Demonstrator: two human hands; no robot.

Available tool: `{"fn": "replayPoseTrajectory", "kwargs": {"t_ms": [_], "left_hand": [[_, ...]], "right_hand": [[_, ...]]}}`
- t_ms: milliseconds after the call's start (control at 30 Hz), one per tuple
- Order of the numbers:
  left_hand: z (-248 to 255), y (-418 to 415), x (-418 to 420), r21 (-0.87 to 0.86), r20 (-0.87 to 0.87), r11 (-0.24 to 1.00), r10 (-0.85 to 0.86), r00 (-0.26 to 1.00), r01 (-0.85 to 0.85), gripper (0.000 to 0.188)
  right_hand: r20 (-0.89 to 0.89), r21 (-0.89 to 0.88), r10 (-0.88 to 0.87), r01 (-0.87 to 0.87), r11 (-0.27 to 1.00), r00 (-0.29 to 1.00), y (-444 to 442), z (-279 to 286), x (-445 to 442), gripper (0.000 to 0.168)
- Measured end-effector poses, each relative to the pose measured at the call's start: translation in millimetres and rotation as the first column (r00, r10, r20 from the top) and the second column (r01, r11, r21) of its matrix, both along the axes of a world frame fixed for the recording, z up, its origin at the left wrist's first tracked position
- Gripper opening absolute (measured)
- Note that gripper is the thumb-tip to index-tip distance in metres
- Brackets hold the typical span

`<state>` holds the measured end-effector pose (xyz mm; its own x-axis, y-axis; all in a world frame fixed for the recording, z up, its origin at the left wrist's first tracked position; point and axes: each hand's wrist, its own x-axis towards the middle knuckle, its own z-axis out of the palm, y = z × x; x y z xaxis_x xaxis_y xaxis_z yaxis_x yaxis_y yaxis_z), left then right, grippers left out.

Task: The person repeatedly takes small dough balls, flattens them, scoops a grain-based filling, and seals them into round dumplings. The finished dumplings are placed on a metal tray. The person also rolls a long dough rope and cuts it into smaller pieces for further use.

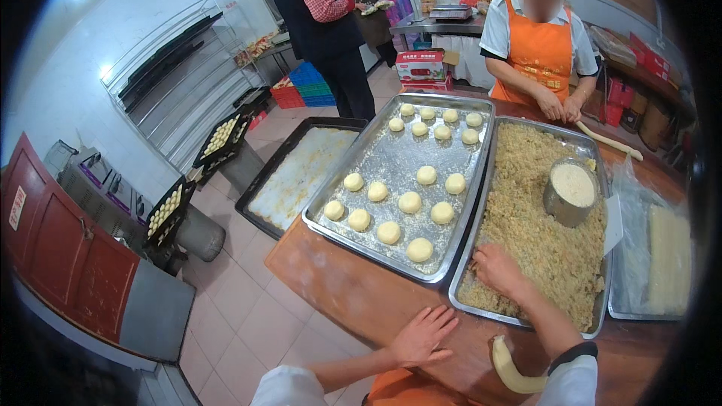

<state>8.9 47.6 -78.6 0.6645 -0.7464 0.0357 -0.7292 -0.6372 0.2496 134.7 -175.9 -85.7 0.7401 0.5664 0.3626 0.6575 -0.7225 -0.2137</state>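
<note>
My left hand rests on the wooden table with its fingers apart and nothing in it. My right hand reaches into the crumbly filling near the left wall of a metal tray; its fingers are curled and their tips partly hidden, so I cannot tell whether they hold filling. A metal cup of pale grains stands in the filling. To the left, a floured metal tray holds several round dough pieces. A curved dough roll lies on the table by my right forearm.
Across the table a co-worker in an orange apron handles a thin dough rope. A black baking tray is at the left. At right, a tray holds plastic-wrapped dough. Two people stand farther back, near crates.
</note>
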Motion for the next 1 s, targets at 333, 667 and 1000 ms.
{"fn": "replayPoseTrajectory", "kwargs": {"t_ms": [333, 667, 1000], "left_hand": [[-4.9, 2.1, -1.2, -0.065, -0.004, 0.998, -0.019, 1.0, 0.019, 0.06], [-6.7, 3.3, -2.6, -0.081, 0.007, 0.996, -0.03, 1.0, 0.03, 0.062], [-10.8, 27.0, 1.4, -0.111, -0.055, 0.994, 0.002, 0.998, -0.008, 0.052]], "right_hand": [[0.001, -0.076, 0.067, -0.067, 0.995, 0.998, -44.5, 32.6, -27.3, 0.011], [0.032, -0.111, 0.123, -0.118, 0.987, 0.992, -48.3, 12.2, -9.5, 0.006], [-0.472, 0.414, -0.216, 0.431, 0.802, 0.855, -35.1, 33.0, -24.8, 0.031]]}}
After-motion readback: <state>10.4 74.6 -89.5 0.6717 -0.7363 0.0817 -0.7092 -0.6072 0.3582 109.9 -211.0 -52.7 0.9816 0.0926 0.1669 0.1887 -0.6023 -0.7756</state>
